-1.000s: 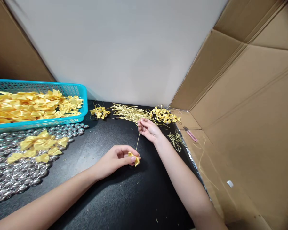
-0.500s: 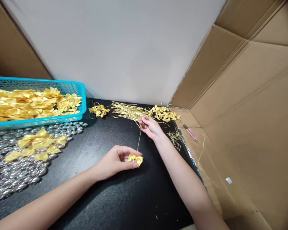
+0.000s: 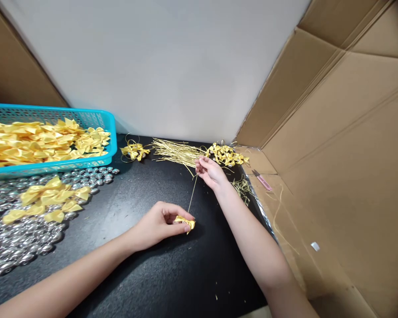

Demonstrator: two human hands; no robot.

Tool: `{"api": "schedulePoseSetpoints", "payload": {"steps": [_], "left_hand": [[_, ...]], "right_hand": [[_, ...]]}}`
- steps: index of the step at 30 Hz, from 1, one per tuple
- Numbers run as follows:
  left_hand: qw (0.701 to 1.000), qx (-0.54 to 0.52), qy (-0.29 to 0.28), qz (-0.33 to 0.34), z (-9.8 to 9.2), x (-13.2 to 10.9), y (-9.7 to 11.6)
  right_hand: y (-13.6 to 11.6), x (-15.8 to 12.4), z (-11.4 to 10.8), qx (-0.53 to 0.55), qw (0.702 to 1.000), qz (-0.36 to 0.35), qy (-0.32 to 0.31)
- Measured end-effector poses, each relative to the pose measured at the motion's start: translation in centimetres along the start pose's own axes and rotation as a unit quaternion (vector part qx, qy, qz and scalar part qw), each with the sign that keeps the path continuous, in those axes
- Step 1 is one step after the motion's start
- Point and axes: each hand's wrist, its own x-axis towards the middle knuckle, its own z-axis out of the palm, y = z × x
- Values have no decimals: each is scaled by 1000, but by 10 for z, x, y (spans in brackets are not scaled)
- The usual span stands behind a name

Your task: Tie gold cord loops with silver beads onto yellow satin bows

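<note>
Yellow satin, pinched small: a person's left hand (image 3: 159, 225) rests on the black table (image 3: 172, 274), thumb and forefinger closed on a single ribbon bow (image 3: 185, 222). The bow sits at the fingertips, just touching the tabletop. A thin gold strand (image 3: 193, 190) rises from the bow, taut and nearly straight, to the right hand (image 3: 212, 173). That hand's fingers are nipped around the strand's upper end, well beyond the left hand and slightly to its right.

Just behind the right fingers lies a sheaf of like strands (image 3: 175, 152). To their right is a heap of small looped bows (image 3: 227, 155), and farther right pink-handled snips (image 3: 262, 180) lie on the cardboard (image 3: 334, 154). Far to the left of the left fingers, loose bows (image 3: 49, 198) sit on a spread of silver beads (image 3: 20, 238), in front of a turquoise basket (image 3: 112, 137) filled with more ribbon.

Work this fine appears to reward a firm pinch at the bow's middle, so the satin cannot twist. It also seems to want an even pull along the strand's own line (a sideways tug would likely kink so thin a filament or drag the bow out of the fingers). Bracing the left hand on the table, as here, looks the steadier way.
</note>
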Motion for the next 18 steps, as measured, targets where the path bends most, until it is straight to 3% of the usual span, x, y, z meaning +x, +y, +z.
{"api": "schedulePoseSetpoints", "payload": {"steps": [9,13,18], "left_hand": [[1000,-15,-3,-10,2,0,-1],[997,-63,35,-23,1,2,1],[995,-71,72,-23,-5,5,8]], "right_hand": [[19,3,-3,-163,984,-69,2],[23,0,-6,-273,952,-135,5],[-1,-26,-2,-366,904,-220,-5]]}}
